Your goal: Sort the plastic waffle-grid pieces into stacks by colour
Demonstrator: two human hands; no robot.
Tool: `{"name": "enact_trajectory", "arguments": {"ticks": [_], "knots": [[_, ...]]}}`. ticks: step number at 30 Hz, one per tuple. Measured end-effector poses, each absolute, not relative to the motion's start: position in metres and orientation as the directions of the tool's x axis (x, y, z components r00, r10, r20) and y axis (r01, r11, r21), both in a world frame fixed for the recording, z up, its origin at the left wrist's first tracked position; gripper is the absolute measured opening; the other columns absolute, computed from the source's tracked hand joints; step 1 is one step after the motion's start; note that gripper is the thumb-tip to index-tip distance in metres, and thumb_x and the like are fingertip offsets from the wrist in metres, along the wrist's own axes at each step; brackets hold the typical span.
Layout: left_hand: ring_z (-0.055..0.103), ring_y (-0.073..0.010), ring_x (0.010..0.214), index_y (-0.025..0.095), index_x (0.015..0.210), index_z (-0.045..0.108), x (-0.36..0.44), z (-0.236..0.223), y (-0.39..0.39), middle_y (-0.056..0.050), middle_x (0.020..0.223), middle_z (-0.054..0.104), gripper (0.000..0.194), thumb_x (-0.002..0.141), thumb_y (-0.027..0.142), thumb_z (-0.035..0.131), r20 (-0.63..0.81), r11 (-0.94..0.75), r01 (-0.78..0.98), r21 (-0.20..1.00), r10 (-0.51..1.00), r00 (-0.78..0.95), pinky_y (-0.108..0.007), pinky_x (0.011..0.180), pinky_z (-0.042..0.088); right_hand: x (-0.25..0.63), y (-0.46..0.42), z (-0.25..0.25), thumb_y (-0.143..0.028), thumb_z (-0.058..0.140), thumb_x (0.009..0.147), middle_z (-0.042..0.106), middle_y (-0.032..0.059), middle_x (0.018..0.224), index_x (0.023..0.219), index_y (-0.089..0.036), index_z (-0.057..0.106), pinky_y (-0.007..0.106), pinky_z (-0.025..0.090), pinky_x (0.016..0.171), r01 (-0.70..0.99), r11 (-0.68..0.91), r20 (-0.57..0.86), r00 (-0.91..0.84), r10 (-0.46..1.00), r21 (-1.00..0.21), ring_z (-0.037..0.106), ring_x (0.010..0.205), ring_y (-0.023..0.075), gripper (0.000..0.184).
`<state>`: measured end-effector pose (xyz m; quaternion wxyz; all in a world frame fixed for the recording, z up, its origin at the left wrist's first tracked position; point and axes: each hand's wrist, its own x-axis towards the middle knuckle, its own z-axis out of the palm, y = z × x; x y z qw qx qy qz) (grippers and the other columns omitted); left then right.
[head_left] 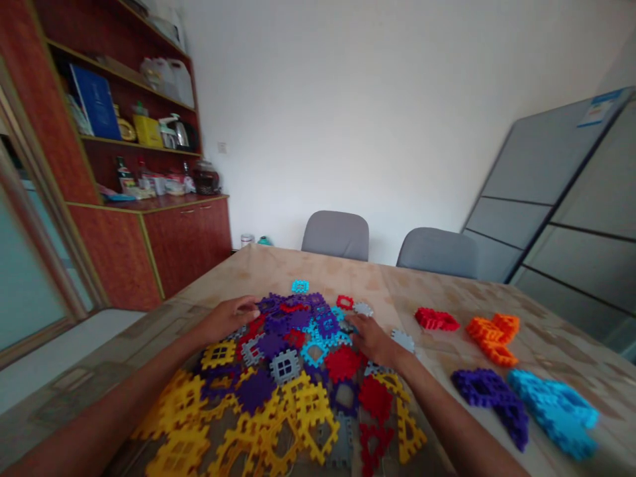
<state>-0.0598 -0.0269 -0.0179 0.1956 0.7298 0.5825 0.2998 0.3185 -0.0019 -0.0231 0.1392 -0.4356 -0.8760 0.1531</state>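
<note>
A heap of flat plastic interlocking building pieces with notched edges covers the near middle of the table. My left hand [232, 317] is at the heap's far left edge, its fingers curved and apart, touching or close beside purple pieces [271, 305]. My right hand [371, 336] lies palm down on the opposite side, fingers stretched toward light blue pieces [314, 352] and grey ones; its fingertips are partly hidden. Neither hand plainly holds a piece. Yellow pieces [179, 404] lie nearest me, with red pieces [342, 363] and a grey window piece [285, 366] among the others.
On the right of the table [397, 291] sit sorted stacks: red [437, 319], orange [494, 338], purple [489, 397] and light blue [554, 411]. Two grey chairs [335, 234] stand at the far side. A wooden cabinet [193, 232] is at left, a grey wardrobe-like unit [536, 165] at right.
</note>
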Motion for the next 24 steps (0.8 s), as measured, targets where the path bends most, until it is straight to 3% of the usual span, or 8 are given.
{"name": "enact_trajectory", "arguments": {"ticks": [5, 11, 15, 18, 24], "knots": [[0.072, -0.0287, 0.099, 0.019, 0.110, 0.071, -0.054, -0.014, -0.032, -0.008, 0.111, 0.076, 0.069, 0.077, 0.077, 0.051, 0.185, -0.281, 0.637, 0.718, 0.959, 0.215, -0.035, 0.089, 0.056, 0.306, -0.025, -0.009, -0.004, 0.045, 0.084, 0.071, 0.0066, 0.119, 0.117, -0.021, 0.068, 0.034, 0.048, 0.098, 0.591, 0.643, 0.197, -0.643, 0.740, -0.487, 0.064, 0.110, 0.0209, 0.044], [0.068, -0.0326, 0.105, 0.017, 0.108, 0.071, -0.047, -0.005, -0.035, -0.014, 0.114, 0.074, 0.059, 0.080, 0.066, 0.054, 0.245, -0.324, 0.674, 0.664, 0.946, 0.213, -0.042, 0.095, 0.052, 0.324, -0.046, 0.004, 0.003, 0.036, 0.074, 0.071, 0.0101, 0.118, 0.120, -0.018, 0.065, 0.038, 0.049, 0.096, 0.631, 0.595, 0.269, -0.540, 0.798, -0.497, 0.065, 0.105, 0.0211, 0.059], [0.066, -0.0299, 0.111, 0.020, 0.114, 0.069, -0.015, 0.003, -0.056, -0.010, 0.118, 0.073, 0.042, 0.085, 0.047, 0.058, 0.268, -0.424, 0.682, 0.596, 0.905, 0.329, -0.040, 0.100, 0.048, 0.340, -0.082, 0.005, -0.003, 0.042, 0.078, 0.072, 0.0121, 0.110, 0.108, -0.017, 0.070, 0.039, 0.048, 0.096, 0.679, 0.567, 0.222, -0.530, 0.818, -0.467, 0.063, 0.107, 0.0254, 0.044], [0.062, -0.0258, 0.117, 0.024, 0.119, 0.068, 0.023, 0.002, -0.078, -0.006, 0.124, 0.070, 0.035, 0.087, 0.036, 0.059, 0.258, -0.522, 0.648, 0.555, 0.848, 0.462, -0.036, 0.104, 0.044, 0.348, -0.113, 0.004, -0.009, 0.043, 0.085, 0.069, 0.0133, 0.115, 0.113, -0.017, 0.068, 0.040, 0.047, 0.095, 0.755, 0.493, 0.160, -0.474, 0.866, -0.433, 0.061, 0.109, 0.0271, 0.039], [0.050, -0.0249, 0.132, 0.029, 0.134, 0.059, 0.086, -0.012, -0.101, -0.005, 0.141, 0.059, 0.050, 0.085, 0.020, 0.065, 0.199, -0.629, 0.593, 0.502, 0.752, 0.629, -0.038, 0.114, 0.035, 0.351, -0.147, 0.001, -0.013, 0.055, 0.081, 0.065, 0.0098, 0.121, 0.119, -0.021, 0.065, 0.037, 0.043, 0.099, 0.802, 0.453, 0.024, -0.483, 0.875, -0.389, 0.056, 0.113, 0.0261, 0.040]]}}
